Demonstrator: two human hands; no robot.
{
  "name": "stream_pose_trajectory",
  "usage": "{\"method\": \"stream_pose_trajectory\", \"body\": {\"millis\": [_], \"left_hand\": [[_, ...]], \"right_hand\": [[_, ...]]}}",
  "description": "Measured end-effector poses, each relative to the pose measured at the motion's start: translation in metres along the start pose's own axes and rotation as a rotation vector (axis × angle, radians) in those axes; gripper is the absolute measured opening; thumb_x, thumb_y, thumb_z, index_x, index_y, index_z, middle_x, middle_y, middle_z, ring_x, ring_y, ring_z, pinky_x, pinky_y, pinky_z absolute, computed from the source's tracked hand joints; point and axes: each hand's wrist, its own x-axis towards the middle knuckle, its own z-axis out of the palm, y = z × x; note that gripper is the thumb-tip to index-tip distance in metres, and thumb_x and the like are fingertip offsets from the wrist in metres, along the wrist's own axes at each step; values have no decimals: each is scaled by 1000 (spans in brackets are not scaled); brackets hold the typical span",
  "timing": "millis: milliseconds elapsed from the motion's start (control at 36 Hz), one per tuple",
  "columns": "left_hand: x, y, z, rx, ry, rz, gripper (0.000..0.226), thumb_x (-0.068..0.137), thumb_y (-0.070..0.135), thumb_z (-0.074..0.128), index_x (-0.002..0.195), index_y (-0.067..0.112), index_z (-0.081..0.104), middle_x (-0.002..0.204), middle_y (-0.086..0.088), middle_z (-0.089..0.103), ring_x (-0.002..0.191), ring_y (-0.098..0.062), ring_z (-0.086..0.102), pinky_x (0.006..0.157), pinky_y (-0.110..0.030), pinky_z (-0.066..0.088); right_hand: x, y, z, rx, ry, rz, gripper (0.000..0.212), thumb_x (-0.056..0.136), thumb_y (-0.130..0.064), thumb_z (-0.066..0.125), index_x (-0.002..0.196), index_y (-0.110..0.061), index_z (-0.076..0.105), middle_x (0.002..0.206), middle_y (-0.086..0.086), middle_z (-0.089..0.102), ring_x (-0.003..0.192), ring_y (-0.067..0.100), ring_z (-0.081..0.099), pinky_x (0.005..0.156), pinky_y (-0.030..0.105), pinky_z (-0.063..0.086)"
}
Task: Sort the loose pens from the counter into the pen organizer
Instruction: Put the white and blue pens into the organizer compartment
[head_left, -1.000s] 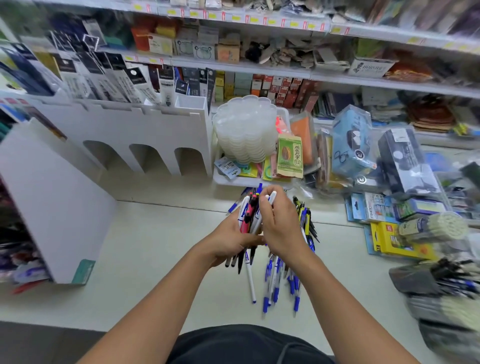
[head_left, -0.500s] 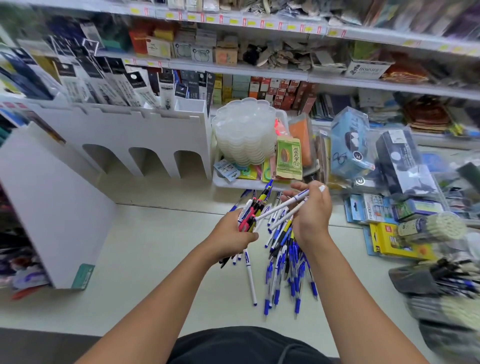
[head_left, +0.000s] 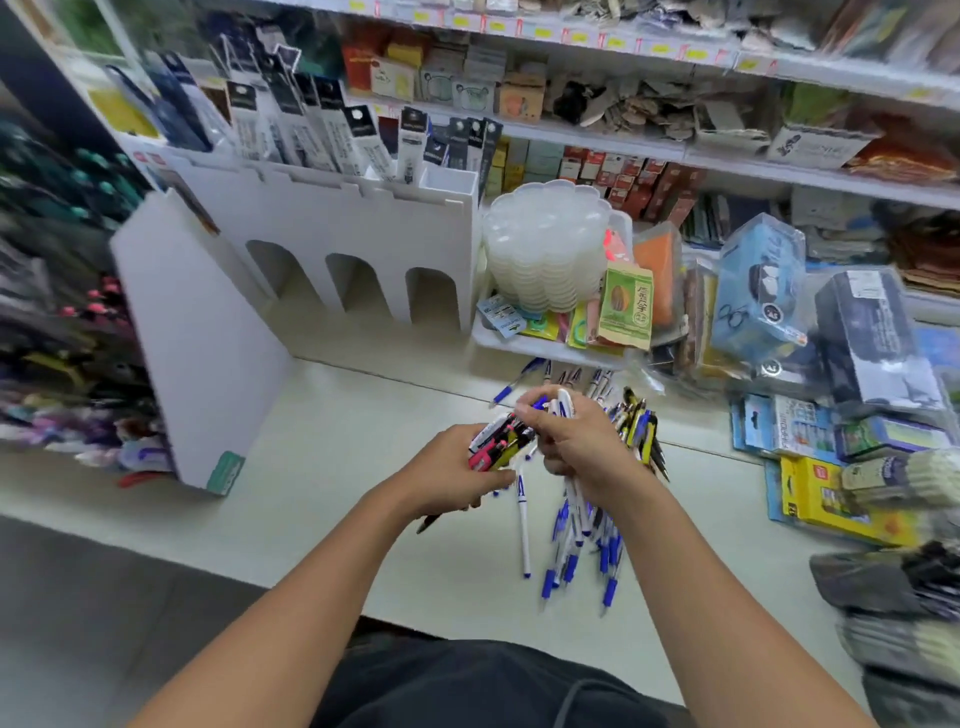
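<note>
My left hand (head_left: 448, 474) grips a bundle of pens (head_left: 497, 440) with red, pink, black and white barrels above the counter (head_left: 332, 467). Close beside it on the right, my right hand (head_left: 582, 441) is curled round several white pens with blue caps (head_left: 556, 402). A loose pile of white and blue pens (head_left: 576, 551) lies on the counter below both hands, and a few yellow and black ones (head_left: 641, 428) show behind my right hand. The white pen organizer (head_left: 363, 218), with arched openings and top slots holding packaged pens, stands at the back left.
A white side panel (head_left: 197, 338) of a display juts out at the left. A white tray (head_left: 519, 343) with a stack of clear lids and packets sits behind the pens. Boxed and bagged goods (head_left: 841, 441) crowd the counter's right side. Stocked shelves run along the back.
My right hand, which held white pens out to the right half a second ago, has come back left against the bundle in my left hand. The view has tilted.
</note>
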Motion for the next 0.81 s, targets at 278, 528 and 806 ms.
{"method": "stream_pose_trajectory", "body": {"millis": [278, 528, 806], "left_hand": [[-86, -56, -8, -19, 353, -232, 16, 89, 21, 66, 86, 23, 51, 80, 2, 61, 70, -19, 60, 63, -31, 47], [-147, -96, -57, 461, 621, -260, 26, 91, 12, 56, 109, 19, 38, 87, -5, 57, 72, -30, 49, 61, -37, 34], [-196, -187, -154, -141, 330, -41, 24, 94, 29, 68, 117, 27, 60, 91, 2, 66, 76, -16, 59, 65, -27, 46]], "right_hand": [[-9, 35, 83, -249, 45, -213, 32, 76, -41, 83, 89, -24, 59, 58, 2, 47, 49, 18, 37, 52, 33, 33], [-48, 40, 197, -435, -188, -135, 47, 85, -29, 78, 47, -19, 51, 53, 6, 46, 49, 19, 30, 51, 29, 26], [-58, 39, 313, -138, -87, -93, 20, 101, -20, 59, 85, -10, 55, 62, 4, 30, 50, 12, 23, 45, 24, 17]]}}
